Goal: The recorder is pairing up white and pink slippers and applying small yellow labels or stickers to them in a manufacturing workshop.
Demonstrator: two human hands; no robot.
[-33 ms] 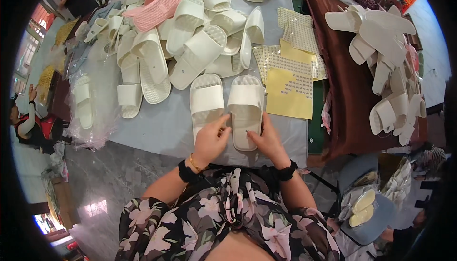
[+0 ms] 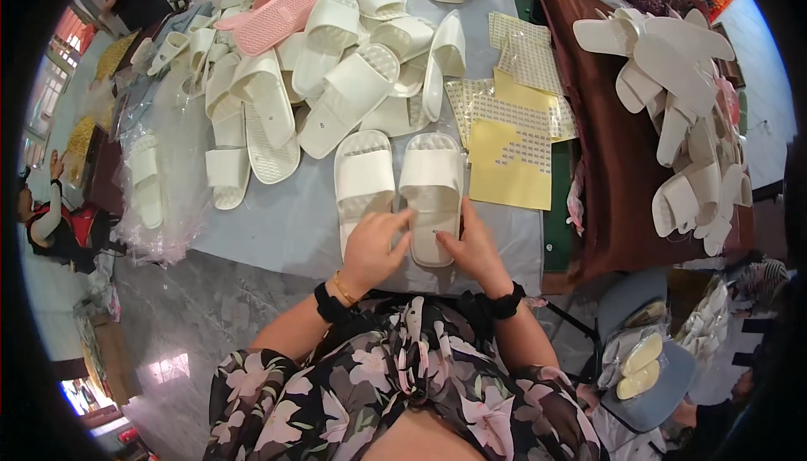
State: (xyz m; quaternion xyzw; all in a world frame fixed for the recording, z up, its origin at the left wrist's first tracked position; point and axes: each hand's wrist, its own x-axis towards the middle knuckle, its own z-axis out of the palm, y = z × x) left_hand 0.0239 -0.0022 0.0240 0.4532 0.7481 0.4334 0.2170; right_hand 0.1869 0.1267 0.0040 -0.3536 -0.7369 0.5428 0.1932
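Two white slide slippers lie side by side before me, toes pointing away. My right hand (image 2: 473, 245) grips the right slipper (image 2: 431, 173) near the heel, thumb on the insole and fingers along its outer edge. A small dark mark shows on the insole beside that thumb. Over the heel of the left slipper (image 2: 364, 165) is my left hand (image 2: 375, 247), its thumb and index finger apart. Its fingertips reach the inner edge of the right slipper. I see nothing held in the left hand.
A heap of white slippers (image 2: 349, 95) with a pink slipper (image 2: 282, 20) covers the table's far left. Sticker sheets (image 2: 510, 184) lie to the right. More slippers (image 2: 685, 62) are piled on a brown-covered table (image 2: 609, 200). Clear plastic bags (image 2: 168, 226) hang at the left edge.
My left fingers have shifted slightly up and right, against the right slipper's inner edge. The right hand keeps its place.
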